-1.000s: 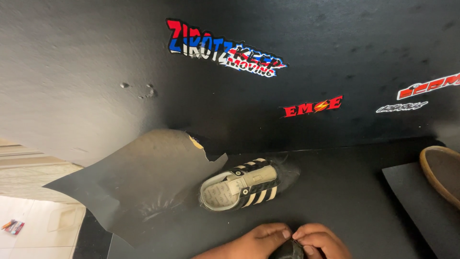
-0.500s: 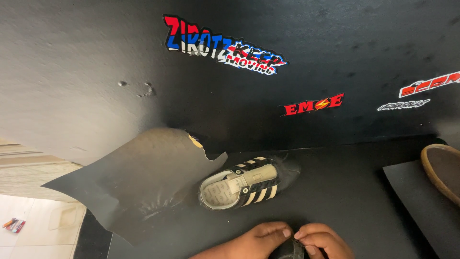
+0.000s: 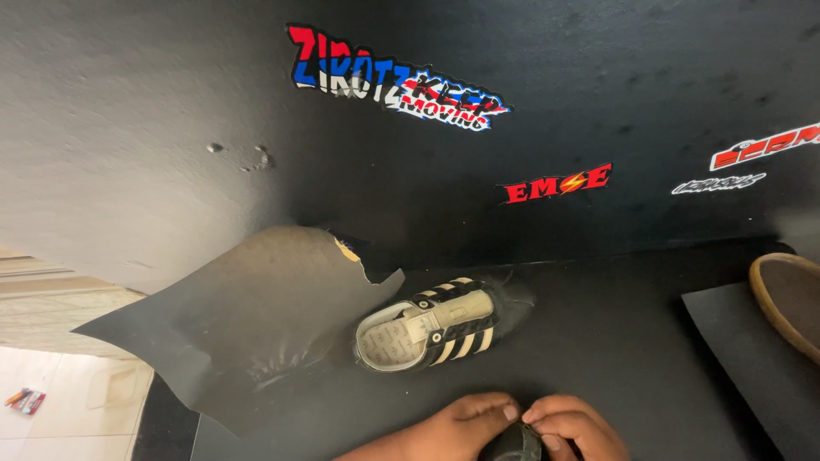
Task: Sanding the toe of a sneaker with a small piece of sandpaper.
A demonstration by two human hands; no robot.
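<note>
A black wall [image 3: 530, 77] with coloured stickers rises behind the black table [image 3: 615, 341]. A large torn sheet of dark paper [image 3: 248, 324] hangs over the table's left edge. Near the table's middle lies a black shoe with pale stripes [image 3: 440, 324], its open top in view. At the right edge sits a brown curved board [image 3: 790, 299] on a dark mat [image 3: 752, 358]. At the near edge, the left hand [image 3: 453, 431] and right hand [image 3: 572, 427] meet, fingertips pinched together on a small dark object [image 3: 512, 444], mostly hidden.
</note>
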